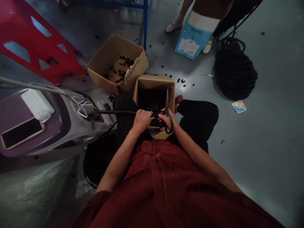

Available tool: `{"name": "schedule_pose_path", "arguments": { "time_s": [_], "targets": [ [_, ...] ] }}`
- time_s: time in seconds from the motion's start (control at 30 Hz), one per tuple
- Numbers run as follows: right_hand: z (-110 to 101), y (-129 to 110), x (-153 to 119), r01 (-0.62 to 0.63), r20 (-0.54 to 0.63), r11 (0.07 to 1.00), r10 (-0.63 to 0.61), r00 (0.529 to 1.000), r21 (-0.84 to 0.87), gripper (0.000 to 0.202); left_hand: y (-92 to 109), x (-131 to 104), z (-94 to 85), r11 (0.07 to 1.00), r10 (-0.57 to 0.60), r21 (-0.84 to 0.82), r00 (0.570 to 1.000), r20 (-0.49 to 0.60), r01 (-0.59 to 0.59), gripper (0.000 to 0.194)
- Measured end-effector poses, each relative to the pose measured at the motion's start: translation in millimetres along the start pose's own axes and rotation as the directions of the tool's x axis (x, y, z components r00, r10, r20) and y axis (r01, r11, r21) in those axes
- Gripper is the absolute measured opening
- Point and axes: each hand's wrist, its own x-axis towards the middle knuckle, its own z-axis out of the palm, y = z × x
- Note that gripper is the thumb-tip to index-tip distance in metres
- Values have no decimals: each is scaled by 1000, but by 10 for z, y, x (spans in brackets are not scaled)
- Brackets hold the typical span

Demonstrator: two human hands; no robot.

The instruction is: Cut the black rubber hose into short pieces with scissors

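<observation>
Left hand (pixel 142 120) grips black tube (pixel 116 112) over cardboard box (pixel 154 81). Right hand (pixel 169 119) pinches tube end, scissors (pixel 168 122) hooked on its fingers.

The black tube (pixel 118 111) is long, slim and flexible, running nearly straight from the left across a dark-clad knee (pixel 124 104) to the left hand (pixel 143 119) and right hand (pixel 169 118) above an open box (pixel 155 81). The scissors (pixel 170 123), with dark looped handles, lie in the right hand, blades pointing away from the wearer.
</observation>
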Motion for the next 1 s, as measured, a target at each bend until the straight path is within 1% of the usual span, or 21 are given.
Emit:
{"name": "schedule_pose_path", "arguments": {
  "time_s": [0.1, 0.17, 0.33, 0.37, 0.47, 0.53, 0.7, 0.77, 0.87, 1.0],
  "targets": [
    [24, -43, 51, 36, 18, 997, -35, 999, -65, 47, 18, -5, -22, 1000, 4, -23, 1000, 17, -3, 27],
    [29, -54, 58, 40, 8, 996, -39, 999, -78, 46, 32, -7, -43, 999, 0, -33, 1000, 13, 1, 28],
    [-24, -75, 48, 5, -32, 997, -8, 999, -79, 44, 47, -25, -55, 991, -131, -37, 987, -92, 129, 30],
    [-42, -79, 49, 2, -37, 997, -5, 999, -79, 44, 44, -30, -48, 991, -130, -41, 987, -95, 127, 30],
    [-87, -86, 61, 8, -67, 998, -12, 998, -60, 46, 31, -39, -18, 998, -60, -38, 996, -65, 58, 31],
    [-102, -81, 73, 13, -88, 999, -17, 996, -43, 47, 25, -38, 0, 999, -44, -30, 998, -54, 42, 32],
    [-143, -24, 72, 13, -103, 999, -17, 995, -32, 51, 28, -22, 13, 993, -113, -27, 992, -60, 111, 31],
    [-177, 32, 22, 1, -96, 998, -7, 995, -69, 53, 27, -17, 15, 988, -155, -29, 985, -78, 154, 31],
    [-219, 159, -130, -48, -72, 991, 40, 997, -123, 55, 19, -11, 30, 979, -205, -41, 973, -109, 202, 32],
    [-211, 316, -362, -107, -34, 989, 104, 994, -101, 52, 7, 0, 60, 976, -214, -54, 967, -134, 209, 31]
  ]
}}
